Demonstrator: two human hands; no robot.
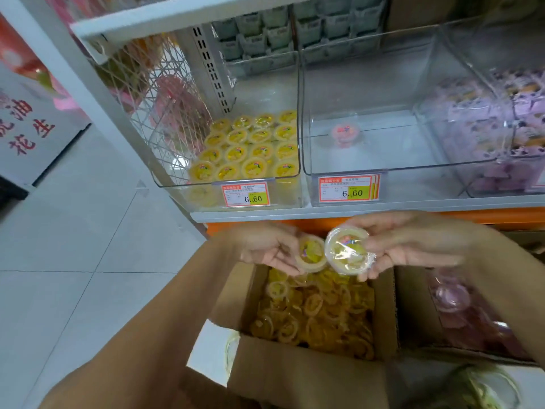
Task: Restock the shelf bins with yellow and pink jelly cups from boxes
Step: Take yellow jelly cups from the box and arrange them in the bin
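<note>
1. Shelf: runs just above and behind the yellow-cup box, the landmark for all entries below.
2. Yellow-cup box: open cardboard, flaps spread, filled with loose yellow jelly cups. The pink-cup box stands touching its right side.
3. Yellow bin: clear, on the shelf above and slightly left of the box, its floor covered by yellow cups lying lid up, with room left above them.
4. Middle bin: above and right of the box, holding a single pink cup.
5. Left hand and right hand: raised above the far edge of the box and below the shelf, palms turned inward. Each cradles one cup on curled fingers. Motion blur leaves the thumbs' placement uncertain.
6. Step in hand, as judged: carrying yellow cups from box to bin. The next move calls for lifting both hands up and left over the yellow bin's front wall and setting the cups down lid up on the existing layer.
7. Yellow cup (left hand) and second yellow cup (right hand): they sit side by side and nearly touch. Each is a round, translucent tub with yellow contents under a glossy film lid bearing a small printed label.
</note>
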